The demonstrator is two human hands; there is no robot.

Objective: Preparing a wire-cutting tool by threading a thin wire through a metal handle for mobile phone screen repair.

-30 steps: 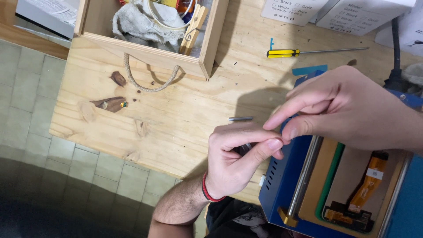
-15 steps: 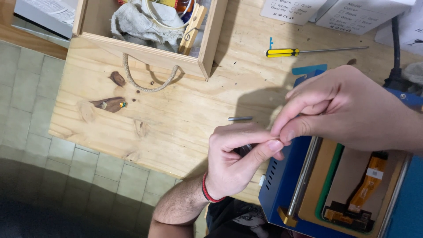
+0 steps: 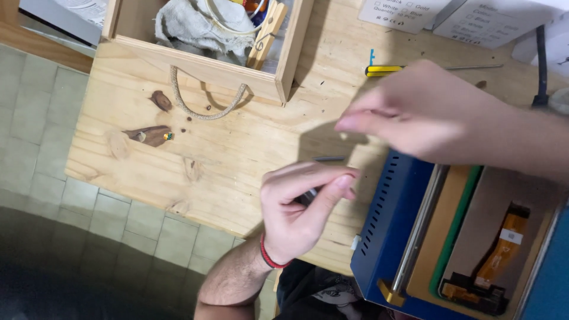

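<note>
A small dark tool (image 3: pixel 309 195), probably a precision driver handle though it is mostly hidden, sits pinched in the left hand (image 3: pixel 299 216), whose thumb and forefinger curl around it so its thin metal tip (image 3: pixel 329 158) pokes out over the pine tabletop (image 3: pixel 237 160). The right hand (image 3: pixel 427 115) hovers just above and beyond, blurred, fingers loosely together and holding nothing that can be made out. Beneath it lies a blue machine (image 3: pixel 403 237) carrying a flat panel with an orange flex cable (image 3: pixel 504 249). Farther back rest a yellow-handled screwdriver (image 3: pixel 385 70) and a wooden box (image 3: pixel 207 41) with a rope handle (image 3: pixel 204 101), holding a grey cloth.
</note>
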